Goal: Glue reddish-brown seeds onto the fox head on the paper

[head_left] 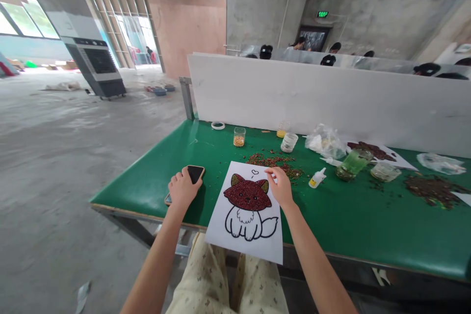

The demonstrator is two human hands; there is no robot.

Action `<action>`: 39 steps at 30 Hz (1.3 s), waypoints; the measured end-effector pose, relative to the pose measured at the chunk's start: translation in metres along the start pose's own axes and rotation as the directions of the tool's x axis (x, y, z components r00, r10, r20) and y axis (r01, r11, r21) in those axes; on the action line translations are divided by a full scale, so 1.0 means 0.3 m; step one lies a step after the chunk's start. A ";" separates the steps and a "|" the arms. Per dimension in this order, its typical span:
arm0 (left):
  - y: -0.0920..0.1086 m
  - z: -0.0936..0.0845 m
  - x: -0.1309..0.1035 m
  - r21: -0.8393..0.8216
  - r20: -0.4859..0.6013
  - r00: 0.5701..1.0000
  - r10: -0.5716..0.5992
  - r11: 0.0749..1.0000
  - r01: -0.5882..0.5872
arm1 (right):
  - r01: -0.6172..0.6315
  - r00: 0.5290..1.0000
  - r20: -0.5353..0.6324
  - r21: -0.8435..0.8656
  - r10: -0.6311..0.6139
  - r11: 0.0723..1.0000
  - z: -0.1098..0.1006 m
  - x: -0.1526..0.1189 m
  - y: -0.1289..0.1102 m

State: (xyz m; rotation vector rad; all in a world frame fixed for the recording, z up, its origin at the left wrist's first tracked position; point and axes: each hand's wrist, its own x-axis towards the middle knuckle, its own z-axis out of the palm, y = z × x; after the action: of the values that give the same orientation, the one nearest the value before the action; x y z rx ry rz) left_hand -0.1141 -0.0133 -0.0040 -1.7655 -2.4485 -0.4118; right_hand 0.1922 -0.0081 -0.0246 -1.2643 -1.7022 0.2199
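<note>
My left hand (183, 187) is closed over a smartphone (195, 173) that lies on the green table, its dark screen partly covered by the fingers. A white paper sheet (217, 228) with a fox drawing lies in front of me, its lower end past the table's front edge. Dark red grains fill the fox's head (247, 195), and the ears are greenish; its body and tail are bare outline. At the sheet's upper right edge, my right hand (280, 185) has thumb and forefinger pinched on the paper. Loose red and green beans (270, 159) are scattered just beyond the sheet.
A glue bottle (317, 178) lies right of my right hand. Farther back are a jar of yellow kernels (239, 137), a clear jar (289, 142), a tape roll (218, 125) and a green bottle (353, 164). A white partition (324, 98) borders the table's far side; people are beyond it.
</note>
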 end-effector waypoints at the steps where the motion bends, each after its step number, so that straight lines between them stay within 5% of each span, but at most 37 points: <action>1: 0.003 -0.004 0.002 0.006 0.008 1.000 0.001 1.000 -0.001 | 0.000 1.000 0.008 0.002 0.000 1.000 0.002 -0.001 0.000; 16: -0.064 -0.075 -0.034 0.006 0.138 0.990 -0.007 1.000 0.006 | -0.040 0.999 -0.018 0.030 0.040 0.999 0.002 0.003 0.003; 20: -0.037 -0.109 -0.032 -0.093 0.128 0.991 -0.027 0.995 0.039 | -0.154 0.988 0.053 0.214 0.146 0.965 -0.001 0.009 -0.014; 22: -0.006 -0.124 -0.043 -0.242 0.131 0.991 0.012 0.970 0.021 | -0.317 0.938 0.271 0.422 0.216 0.849 -0.005 0.010 -0.031; 25: 0.089 -0.139 -0.087 -0.549 0.107 0.983 0.148 0.833 -0.066 | -0.584 0.768 0.625 0.595 0.139 0.551 -0.011 0.007 -0.063; 28: 0.234 -0.141 -0.155 -0.676 -0.026 0.949 0.313 0.694 -0.247 | -0.688 0.687 0.725 0.629 0.045 0.362 -0.016 0.000 -0.086; 33: 0.458 -0.125 -0.242 -0.583 -0.141 0.864 0.483 0.665 -0.467 | -0.653 0.756 0.637 0.724 0.151 0.222 -0.020 0.007 -0.078; 36: 0.512 -0.113 -0.255 -0.667 -0.150 0.862 0.484 0.594 -0.450 | -0.554 0.820 0.479 0.800 0.312 0.231 -0.020 0.023 -0.063; 39: 0.506 -0.101 -0.255 -0.882 -0.082 0.878 0.471 0.376 -0.284 | -0.437 0.856 0.288 0.847 0.430 0.303 -0.018 0.036 -0.059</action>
State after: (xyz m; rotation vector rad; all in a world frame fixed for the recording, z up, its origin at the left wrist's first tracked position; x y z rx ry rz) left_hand 0.0514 -0.0471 0.0319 -2.7388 -1.8251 -1.7921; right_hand 0.1851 -0.0094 -0.0044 -0.8044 -0.8653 1.3060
